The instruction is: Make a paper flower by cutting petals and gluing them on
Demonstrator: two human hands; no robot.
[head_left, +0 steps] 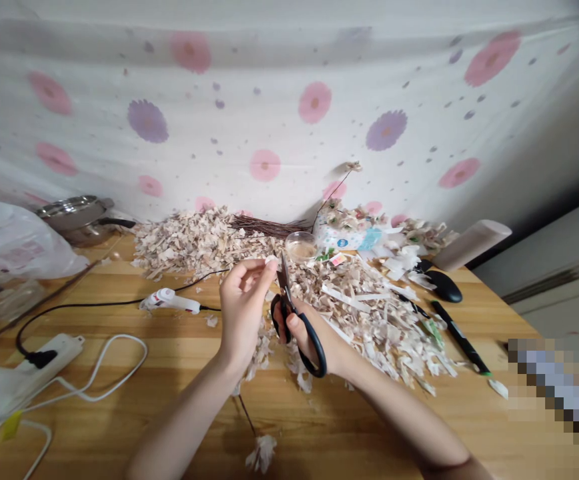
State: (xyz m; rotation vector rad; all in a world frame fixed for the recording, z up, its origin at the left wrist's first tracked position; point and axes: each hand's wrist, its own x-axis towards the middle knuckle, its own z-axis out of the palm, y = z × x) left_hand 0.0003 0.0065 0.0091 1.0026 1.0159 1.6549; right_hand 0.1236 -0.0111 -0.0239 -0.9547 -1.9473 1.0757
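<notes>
My left hand [246, 303] is raised over the middle of the table, thumb and forefinger pinching a small whitish petal-like piece [271, 260]. Beside it my right hand [314, 333] grips a pair of scissors [285, 293] by black handles, fingers through the loops. The blades point upward, close to the pinched piece; whether they touch it I cannot tell. Below my hands, a dark thin stem with a pale flower [262, 453] lies on the wood. A heap of pale shavings or petals [364, 320] spreads behind and to the right of my hands.
Another pale heap [199, 237], dark twigs [274, 227] and a clear round dish [301, 247] stand at the back. Leftward are a white glue gun [169, 300] with black cord, a power strip [24, 380] and a metal pan [79, 217]. A black mouse [443, 285] and dark pen [462, 337] lie right.
</notes>
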